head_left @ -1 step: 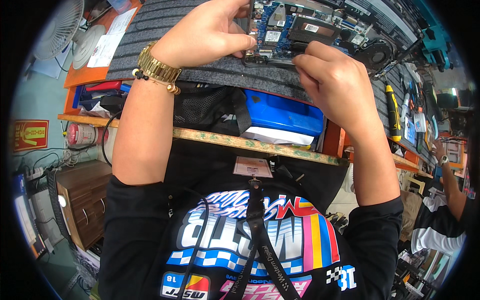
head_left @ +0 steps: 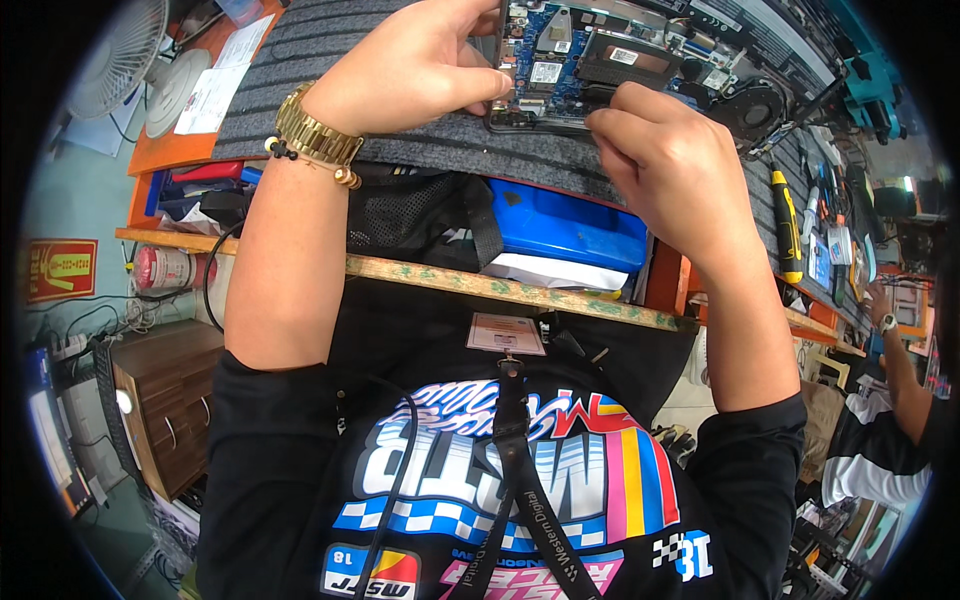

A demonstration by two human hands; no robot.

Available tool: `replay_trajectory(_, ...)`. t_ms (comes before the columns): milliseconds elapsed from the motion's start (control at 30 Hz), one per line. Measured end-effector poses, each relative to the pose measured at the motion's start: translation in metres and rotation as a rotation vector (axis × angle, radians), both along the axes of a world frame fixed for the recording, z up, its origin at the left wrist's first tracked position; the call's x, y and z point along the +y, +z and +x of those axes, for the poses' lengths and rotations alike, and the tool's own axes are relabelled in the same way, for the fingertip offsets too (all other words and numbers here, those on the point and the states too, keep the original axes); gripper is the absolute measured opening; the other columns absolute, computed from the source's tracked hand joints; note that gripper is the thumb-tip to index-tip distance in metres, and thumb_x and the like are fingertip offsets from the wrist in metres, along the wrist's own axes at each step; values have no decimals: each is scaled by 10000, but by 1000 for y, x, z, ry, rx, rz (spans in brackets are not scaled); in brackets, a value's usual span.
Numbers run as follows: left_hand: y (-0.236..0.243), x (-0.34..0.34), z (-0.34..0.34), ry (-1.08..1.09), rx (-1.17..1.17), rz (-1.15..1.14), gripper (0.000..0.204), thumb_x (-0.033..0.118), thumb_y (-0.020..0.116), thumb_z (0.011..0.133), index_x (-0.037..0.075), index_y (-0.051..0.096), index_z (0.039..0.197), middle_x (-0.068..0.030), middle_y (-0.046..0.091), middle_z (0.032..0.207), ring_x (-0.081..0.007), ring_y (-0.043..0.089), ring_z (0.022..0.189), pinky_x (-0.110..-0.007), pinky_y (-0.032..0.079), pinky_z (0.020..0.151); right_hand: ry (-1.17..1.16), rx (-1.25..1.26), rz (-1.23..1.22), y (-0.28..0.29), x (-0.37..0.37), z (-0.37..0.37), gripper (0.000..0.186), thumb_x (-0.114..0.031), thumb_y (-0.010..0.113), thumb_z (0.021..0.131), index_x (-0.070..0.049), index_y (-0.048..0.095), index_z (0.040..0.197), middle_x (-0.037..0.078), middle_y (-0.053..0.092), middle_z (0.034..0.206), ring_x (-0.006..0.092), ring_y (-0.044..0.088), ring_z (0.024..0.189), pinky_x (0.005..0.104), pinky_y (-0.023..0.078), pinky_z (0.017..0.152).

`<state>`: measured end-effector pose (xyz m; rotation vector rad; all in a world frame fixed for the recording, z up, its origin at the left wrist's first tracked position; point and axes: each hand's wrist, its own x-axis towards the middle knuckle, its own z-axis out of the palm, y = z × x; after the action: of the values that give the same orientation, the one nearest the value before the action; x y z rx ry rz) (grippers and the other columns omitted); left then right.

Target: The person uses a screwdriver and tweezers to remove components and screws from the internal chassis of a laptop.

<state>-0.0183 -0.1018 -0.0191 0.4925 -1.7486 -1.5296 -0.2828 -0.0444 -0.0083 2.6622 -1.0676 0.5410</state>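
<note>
An opened laptop (head_left: pixel 560 102) lies on the bench at the top of the view, its blue circuit board, black fan (head_left: pixel 752 108) and black battery (head_left: pixel 735 35) exposed. My left hand (head_left: pixel 420 72) is closed at the laptop's left edge, with the thumb pressed on the corner of the board; the other fingertips are partly hidden. Over the laptop's near edge, my right hand (head_left: pixel 665 150) has its fingers curled and pinched together. Whatever lies between those fingertips is too hidden to make out.
A striped grey mat (head_left: pixel 400 150) covers the bench. Below it, an open drawer holds a blue case (head_left: pixel 570 225) and a black mesh bag (head_left: pixel 420 210). A yellow-black tool (head_left: pixel 786 225) lies at right, beside several tools. A white fan (head_left: pixel 120 60) stands left. Another person's arm (head_left: pixel 900 375) shows far right.
</note>
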Motion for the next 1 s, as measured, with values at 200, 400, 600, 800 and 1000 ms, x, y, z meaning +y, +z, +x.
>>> replay_trajectory(200, -17, -14, 5, -63, 22, -81, 821, -116, 601, 953, 13, 252, 1685, -141, 542, 1500, -131, 644, 1112, -275, 592, 848, 44, -19, 1, 0, -5, -1, 71, -66, 740, 817, -70, 677, 851, 66, 617, 833, 299, 702, 828, 428, 578, 659)
replay_trajectory(400, -14, -13, 3, -30, -25, -100, 813, -107, 602, 957, 6, 249, 1681, -146, 556, 1469, -138, 646, 1110, -281, 596, 864, 62, 2, 2, 2, -8, -2, 70, -76, 744, 833, -67, 692, 878, 64, 630, 857, 295, 710, 841, 425, 579, 655)
replay_trajectory(600, -14, -11, 5, -43, 5, -28, 809, -108, 590, 963, 4, 240, 1684, -142, 544, 1501, -136, 642, 1123, -283, 589, 862, 72, 16, 18, 3, -10, -5, 77, -85, 751, 839, -70, 706, 899, 64, 639, 875, 295, 713, 843, 426, 582, 669)
replay_trajectory(800, -2, -3, 2, -5, -28, 9, 811, -119, 580, 964, 10, 235, 1687, -132, 540, 1511, -140, 640, 1136, -283, 581, 872, 62, 23, 30, 2, -13, -8, 93, -94, 757, 848, -74, 728, 934, 60, 651, 890, 296, 716, 849, 424, 586, 679)
replay_trajectory(1000, 1, 1, 4, -5, -45, 38, 826, -134, 580, 953, 18, 234, 1687, -135, 546, 1501, -151, 642, 1159, -295, 583, 891, 17, -38, 19, -5, -10, -6, 102, -112, 769, 863, -74, 735, 950, 64, 657, 899, 302, 714, 852, 428, 593, 701)
